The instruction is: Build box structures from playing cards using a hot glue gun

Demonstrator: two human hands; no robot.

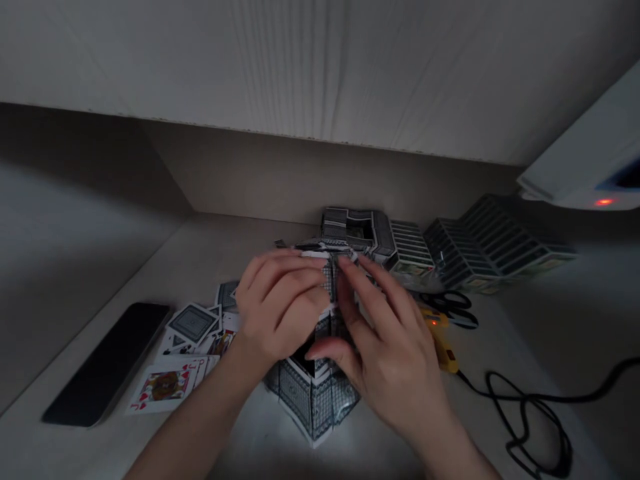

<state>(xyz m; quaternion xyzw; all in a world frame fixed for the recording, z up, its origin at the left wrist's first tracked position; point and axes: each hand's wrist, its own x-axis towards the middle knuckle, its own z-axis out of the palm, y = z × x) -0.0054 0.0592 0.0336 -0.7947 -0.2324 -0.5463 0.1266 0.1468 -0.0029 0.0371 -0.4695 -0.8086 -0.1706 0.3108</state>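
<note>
A structure built of playing cards (313,397) with patterned black-and-white backs stands on the pale desk (235,240) in front of me. My left hand (277,303) rests on its upper left part, fingers curled and pressed against the cards. Fingers extended, my right hand (385,347) presses the upper right part, its thumb against the front wall. Both sets of fingertips meet at a card on the top edge (333,267). More of the card build (357,230) extends behind the hands.
Loose cards (165,387) lie at the left, beside a dark phone (107,363). Rows of overlapped cards (480,250) run to the back right. Black scissors (453,307), a yellow glue gun (443,340) and its black cable (530,407) lie right. A white device with a red light (593,173) sits at the far right.
</note>
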